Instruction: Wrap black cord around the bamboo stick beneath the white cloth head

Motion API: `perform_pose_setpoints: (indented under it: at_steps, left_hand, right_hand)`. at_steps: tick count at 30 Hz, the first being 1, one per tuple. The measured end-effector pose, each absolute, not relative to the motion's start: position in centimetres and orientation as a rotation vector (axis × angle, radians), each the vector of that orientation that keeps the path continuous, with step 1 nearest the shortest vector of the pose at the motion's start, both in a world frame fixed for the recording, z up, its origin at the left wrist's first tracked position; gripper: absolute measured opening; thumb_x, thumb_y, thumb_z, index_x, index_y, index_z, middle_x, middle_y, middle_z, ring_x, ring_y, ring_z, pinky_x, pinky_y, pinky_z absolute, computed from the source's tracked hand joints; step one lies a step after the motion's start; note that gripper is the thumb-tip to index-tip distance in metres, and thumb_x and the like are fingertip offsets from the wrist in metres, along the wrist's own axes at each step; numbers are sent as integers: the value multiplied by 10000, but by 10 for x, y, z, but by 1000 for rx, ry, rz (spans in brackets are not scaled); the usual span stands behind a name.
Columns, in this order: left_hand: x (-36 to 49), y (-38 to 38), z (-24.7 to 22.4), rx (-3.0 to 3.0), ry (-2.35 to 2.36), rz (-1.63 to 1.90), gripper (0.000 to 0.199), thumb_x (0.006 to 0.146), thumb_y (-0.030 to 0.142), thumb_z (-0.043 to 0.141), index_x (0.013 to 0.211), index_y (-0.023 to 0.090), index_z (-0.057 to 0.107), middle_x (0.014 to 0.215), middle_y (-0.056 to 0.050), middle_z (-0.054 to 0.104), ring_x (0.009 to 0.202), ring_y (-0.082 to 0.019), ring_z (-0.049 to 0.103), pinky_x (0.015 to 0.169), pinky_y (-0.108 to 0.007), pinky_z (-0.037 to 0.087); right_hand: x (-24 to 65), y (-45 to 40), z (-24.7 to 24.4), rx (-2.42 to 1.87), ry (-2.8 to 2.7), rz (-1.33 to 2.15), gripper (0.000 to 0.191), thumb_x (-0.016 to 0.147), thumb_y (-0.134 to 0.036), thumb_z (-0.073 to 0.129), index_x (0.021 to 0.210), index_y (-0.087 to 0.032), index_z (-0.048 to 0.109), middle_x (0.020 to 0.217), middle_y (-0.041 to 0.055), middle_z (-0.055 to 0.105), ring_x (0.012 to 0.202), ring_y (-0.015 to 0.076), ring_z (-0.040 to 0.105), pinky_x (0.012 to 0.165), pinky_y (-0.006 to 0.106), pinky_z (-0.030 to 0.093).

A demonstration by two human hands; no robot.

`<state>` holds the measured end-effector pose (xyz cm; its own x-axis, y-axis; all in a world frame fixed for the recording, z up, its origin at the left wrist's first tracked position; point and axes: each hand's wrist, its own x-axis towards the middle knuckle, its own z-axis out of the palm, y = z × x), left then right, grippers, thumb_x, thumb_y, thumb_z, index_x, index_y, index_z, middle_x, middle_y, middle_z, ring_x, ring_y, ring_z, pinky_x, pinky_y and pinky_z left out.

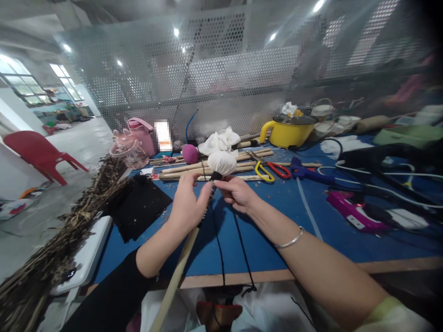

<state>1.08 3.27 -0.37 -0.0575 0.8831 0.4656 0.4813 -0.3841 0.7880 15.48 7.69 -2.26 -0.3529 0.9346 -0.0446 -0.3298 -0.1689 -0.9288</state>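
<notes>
A wooden stick (pixel 180 272) with a round white cloth-covered head (pixel 222 163) slants up from my lap over the table. Below the head, a black band (pixel 216 176) and a patterned black-and-white winding cover the stick. My left hand (pixel 190 200) is closed around this wound part, thumb along it. The thumb and forefinger of my right hand (pixel 238 193) pinch at the winding just under the black band; a thin black cord (pixel 241 237) runs down from there, though its end in the fingers is hidden. Another black cord (pixel 218 240) hangs beside the stick.
Wooden sticks (pixel 180 174), yellow-handled scissors (pixel 263 173), red-handled scissors (pixel 279 170) and a blue glue gun (pixel 308 171) lie behind my hands. Black cloth (pixel 136 207) and dried branches (pixel 69 226) are left. A yellow pot (pixel 290 133) and a magenta power strip (pixel 355 212) are right.
</notes>
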Motion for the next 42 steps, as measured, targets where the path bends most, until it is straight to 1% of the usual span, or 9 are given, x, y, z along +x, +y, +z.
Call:
perform_pose_setpoints:
  at_steps: [2, 6, 13, 16, 22, 25, 28, 37, 42]
  left_hand:
    - [17, 28, 0, 2186, 1526, 1320, 361, 720, 309, 600, 1038, 153, 533, 1040, -118, 535, 1009, -250, 495, 879, -387, 388]
    - [24, 27, -5, 2293, 1659, 1108, 341, 686, 217, 593, 1013, 158, 516, 984, -111, 531, 925, -257, 518, 769, -382, 429]
    - [10, 39, -8, 1719, 1372, 1352, 241, 660, 278, 664, 860, 160, 600, 741, -32, 598, 642, -146, 544, 616, -262, 447]
    - [8, 40, -3, 1395, 1181, 1278, 298, 663, 317, 669, 879, 129, 586, 695, -17, 588, 574, -117, 538, 535, -239, 461]
    - [10, 36, -6, 1062, 950, 1182, 436, 678, 308, 665, 1035, 134, 488, 707, -20, 619, 539, -103, 585, 529, -235, 488]
    - [10, 33, -6, 1056, 911, 1186, 418, 711, 290, 624, 1063, 150, 447, 733, -25, 617, 497, -91, 550, 411, -191, 425]
    - [11, 30, -3, 1045, 843, 1212, 374, 731, 270, 588, 1056, 161, 438, 724, -16, 593, 469, -78, 505, 342, -160, 342]
    - [11, 28, -3, 1056, 796, 1211, 327, 709, 396, 637, 869, 163, 472, 668, 12, 539, 450, -54, 454, 327, -142, 314]
    - [10, 30, -8, 1085, 799, 1175, 298, 747, 416, 596, 819, 140, 510, 684, -3, 578, 442, -51, 487, 394, -170, 388]
  right_hand:
    - [152, 75, -21, -832, -1132, 1658, 310, 601, -309, 728, 746, -155, 501, 432, -116, 327, 336, 18, 163, 305, 169, 84]
    - [148, 70, -22, -871, -1161, 1589, 293, 621, -318, 703, 758, -150, 504, 440, -107, 342, 335, 23, 185, 302, 171, 95]
    - [154, 71, -18, -853, -1284, 1535, 295, 681, -399, 663, 696, -178, 468, 410, -112, 304, 321, 36, 190, 306, 187, 119]
    - [159, 71, -14, -812, -1313, 1539, 275, 665, -372, 675, 652, -164, 496, 441, -97, 338, 346, 31, 214, 329, 188, 130]
    - [157, 65, -10, -787, -1303, 1540, 223, 655, -332, 683, 651, -152, 552, 450, -71, 427, 353, 31, 238, 348, 199, 108]
    - [155, 63, -10, -757, -1291, 1581, 214, 657, -320, 680, 655, -146, 555, 555, -28, 555, 362, 24, 267, 347, 196, 106]
    - [154, 60, -8, -705, -1228, 1638, 216, 646, -299, 687, 634, -146, 534, 554, -23, 566, 353, 19, 253, 346, 192, 96]
    - [152, 58, -8, -674, -1180, 1679, 252, 611, -317, 712, 624, -150, 523, 470, -51, 504, 337, 18, 222, 337, 178, 97]
    - [153, 60, -10, -664, -1251, 1656, 227, 654, -314, 682, 631, -153, 524, 530, -23, 557, 352, 27, 251, 355, 189, 102]
